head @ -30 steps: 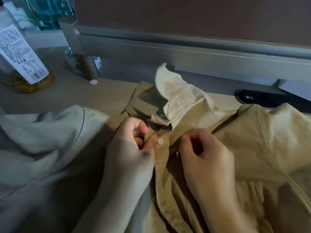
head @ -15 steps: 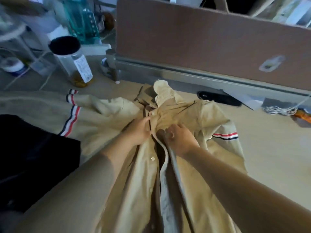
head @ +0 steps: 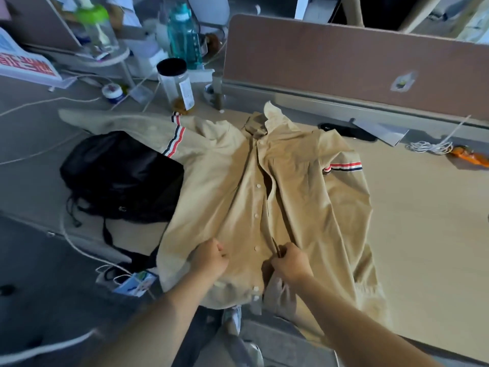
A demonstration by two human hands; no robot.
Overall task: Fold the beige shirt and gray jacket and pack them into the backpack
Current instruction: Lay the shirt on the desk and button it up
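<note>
Desk surface of pale wood carries everything, closed at the back by a brown partition. Spread front-up across the middle lies the beige shirt, collar near the partition's base, hem hanging over the near edge. It is buttoned at the neck and gapes open lower down, with a row of white buttons along the placket and red, white and navy stripes on each sleeve. Its one sleeve stretches leftward and drapes over the top of the black backpack, which lies flat just beside the shirt. To the right of the shirt runs a broad bare stretch of desk; clutter of jars and bottles crowds the far left. The left hand grips a bunch of the front panel low down; the right hand pinches the opposite panel's edge.
</note>
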